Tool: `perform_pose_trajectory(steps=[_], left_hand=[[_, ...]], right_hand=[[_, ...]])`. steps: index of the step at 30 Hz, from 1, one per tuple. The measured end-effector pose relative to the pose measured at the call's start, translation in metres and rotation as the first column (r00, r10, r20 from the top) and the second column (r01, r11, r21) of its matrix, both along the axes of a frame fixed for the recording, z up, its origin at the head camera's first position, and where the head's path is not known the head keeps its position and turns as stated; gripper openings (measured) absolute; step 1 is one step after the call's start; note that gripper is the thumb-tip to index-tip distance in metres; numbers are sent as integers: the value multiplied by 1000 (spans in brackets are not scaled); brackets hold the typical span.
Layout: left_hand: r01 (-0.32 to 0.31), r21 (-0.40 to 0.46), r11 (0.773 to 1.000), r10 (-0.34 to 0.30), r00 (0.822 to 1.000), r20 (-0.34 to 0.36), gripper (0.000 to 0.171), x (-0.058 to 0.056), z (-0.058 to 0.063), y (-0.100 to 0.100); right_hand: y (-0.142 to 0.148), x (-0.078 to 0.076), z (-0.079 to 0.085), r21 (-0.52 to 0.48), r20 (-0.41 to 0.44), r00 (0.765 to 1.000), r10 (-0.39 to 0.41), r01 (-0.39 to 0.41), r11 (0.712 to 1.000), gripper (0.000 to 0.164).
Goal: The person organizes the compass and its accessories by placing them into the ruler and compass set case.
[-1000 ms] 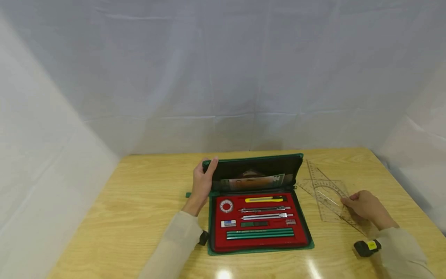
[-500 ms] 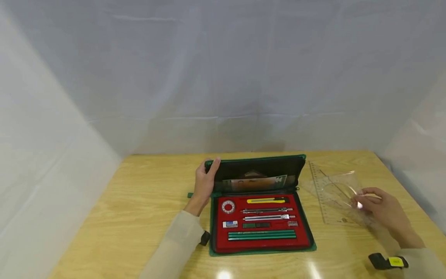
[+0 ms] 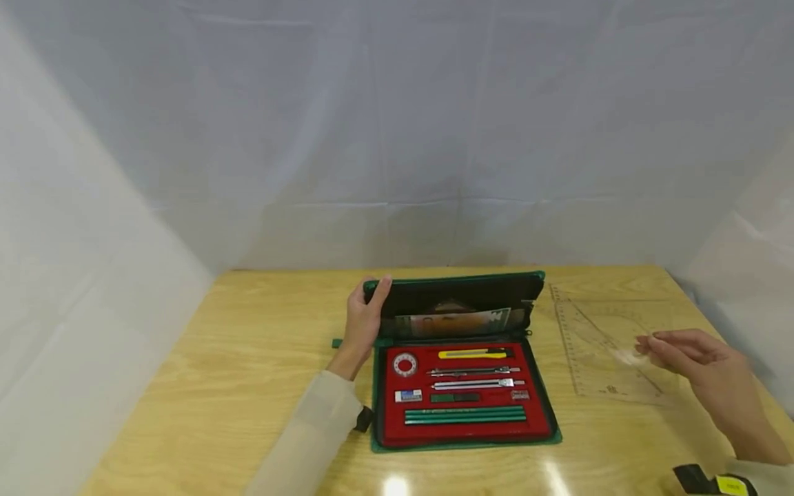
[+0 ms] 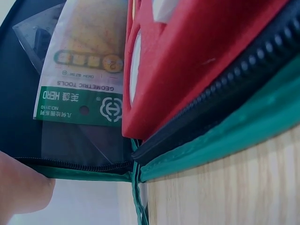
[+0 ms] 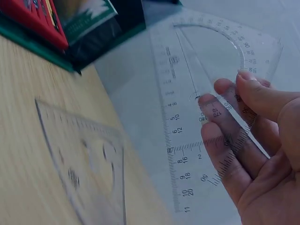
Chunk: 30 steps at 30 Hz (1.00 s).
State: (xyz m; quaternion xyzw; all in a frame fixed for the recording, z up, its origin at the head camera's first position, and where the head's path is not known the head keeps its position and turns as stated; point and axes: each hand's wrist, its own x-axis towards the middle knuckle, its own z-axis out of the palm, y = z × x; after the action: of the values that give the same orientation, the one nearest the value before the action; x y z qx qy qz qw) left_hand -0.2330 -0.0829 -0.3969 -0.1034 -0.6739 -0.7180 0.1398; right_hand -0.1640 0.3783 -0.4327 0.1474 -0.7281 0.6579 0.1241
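A green zip case [image 3: 465, 437] stands open on the table. My left hand [image 3: 362, 322] grips the upper left corner of its raised lid [image 3: 406, 297], thumb on the inner side. In the lid's pocket sits a printed card [image 4: 82, 65] behind clear plastic. To the right of the case, my right hand [image 3: 713, 375] pinches a clear set square [image 5: 185, 91] with a protractor arc, raised above the table. The right wrist view shows its scales in front of the fingers. Another clear set square [image 5: 82, 164] lies on the wood below.
The red tray bears a yellow cutter [image 3: 474, 354], a round white ring [image 3: 404, 365], compasses [image 3: 477, 384], an eraser [image 3: 408, 395], a small sharpener [image 3: 520, 395] and green pencils [image 3: 465, 415]. White cloth [image 3: 434, 138] hangs behind the wooden table [image 3: 248, 386].
My right hand has lifted one set square off the other and moved it to the right. My left hand keeps its hold on the lid.
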Motion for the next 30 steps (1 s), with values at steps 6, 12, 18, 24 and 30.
perform_pose_trajectory(steps=[6,12,18,24,30], left_hand=[[27,5,1000,-27,1000,-1,24,2,0,4],[19,16,1000,-18,1000,-5,25,4,1,5],[24,28,999,-24,1000,-17,26,5,-1,5],[44,49,998,-42,998,-36,27,4,-3,9],[55,46,997,-54,998,-33,26,4,-4,12]], right_hand=[[-44,-10,25,180,-92,995,-35,51,982,16],[-90,-21,43,387,-204,971,-122,194,901,11],[-122,-35,49,444,-317,946,-64,208,871,16],[-148,-50,43,509,-466,880,91,182,841,31],[-173,-62,34,537,-476,860,182,121,835,33]])
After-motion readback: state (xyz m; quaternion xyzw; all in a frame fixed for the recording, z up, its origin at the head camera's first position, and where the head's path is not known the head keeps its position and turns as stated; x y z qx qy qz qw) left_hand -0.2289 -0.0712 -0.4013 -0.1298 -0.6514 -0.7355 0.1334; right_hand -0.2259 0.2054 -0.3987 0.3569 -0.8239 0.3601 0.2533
